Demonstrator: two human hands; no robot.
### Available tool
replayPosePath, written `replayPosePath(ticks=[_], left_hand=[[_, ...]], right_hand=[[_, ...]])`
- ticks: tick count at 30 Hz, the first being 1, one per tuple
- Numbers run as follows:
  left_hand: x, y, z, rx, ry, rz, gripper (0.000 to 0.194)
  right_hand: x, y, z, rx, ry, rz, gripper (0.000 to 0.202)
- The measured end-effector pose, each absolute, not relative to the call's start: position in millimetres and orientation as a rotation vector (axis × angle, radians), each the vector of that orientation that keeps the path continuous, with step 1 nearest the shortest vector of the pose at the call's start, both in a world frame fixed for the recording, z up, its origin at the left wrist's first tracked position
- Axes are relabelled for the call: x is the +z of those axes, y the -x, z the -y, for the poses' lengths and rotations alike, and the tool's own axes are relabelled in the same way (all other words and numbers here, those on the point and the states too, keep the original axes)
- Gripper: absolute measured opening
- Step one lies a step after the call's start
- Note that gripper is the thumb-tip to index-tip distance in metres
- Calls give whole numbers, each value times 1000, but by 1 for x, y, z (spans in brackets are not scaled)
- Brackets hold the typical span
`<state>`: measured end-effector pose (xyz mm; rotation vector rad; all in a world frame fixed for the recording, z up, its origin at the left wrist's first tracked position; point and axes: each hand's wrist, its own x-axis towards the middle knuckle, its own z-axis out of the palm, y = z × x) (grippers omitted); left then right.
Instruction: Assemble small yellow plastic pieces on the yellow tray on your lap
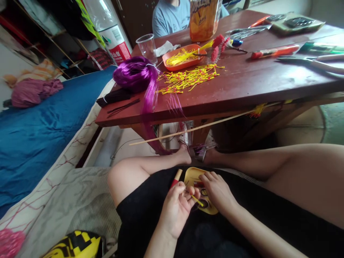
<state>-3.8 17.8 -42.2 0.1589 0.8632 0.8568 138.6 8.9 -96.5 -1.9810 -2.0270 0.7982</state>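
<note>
My left hand (177,206) is turned palm up above my lap, its fingers closed on a short yellow stem (197,200). Palm down, my right hand (216,188) rests over a yellow tray (191,173) on the black cloth; its fingertips reach into the tray and whatever they touch is too small to make out. Small round items and a dark red piece lie in the tray. Beside my left hand a wooden stick with a red part (176,178) points up. On the table lie a purple fibre bundle (137,73) and yellow stems (188,79).
The red-brown table (231,89) carries an orange dish (178,65), a clear cup (147,48), pliers (311,61) and a bottle of amber liquid (202,21). A thin stick (193,128) crosses below its edge. A person in a blue shirt (170,18) sits opposite.
</note>
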Motion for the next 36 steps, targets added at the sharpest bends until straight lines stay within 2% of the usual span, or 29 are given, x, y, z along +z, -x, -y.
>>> replayPosePath(ticks=[9,18,23,36], left_hand=[[-33,2,-17,832,-246,-821,20],[-34,4,-13,816,-168,-780,15],[-31,3,-13,803,-127,-753,19],[-35,9,-12,789,-102,-759,14]], right_hand=[[-101,-125,21,698,2054,2203,16],[-112,-122,21,668,2088,2223,26],[-110,-121,19,682,2085,2229,22],[-75,-165,45,708,2161,2110,21]])
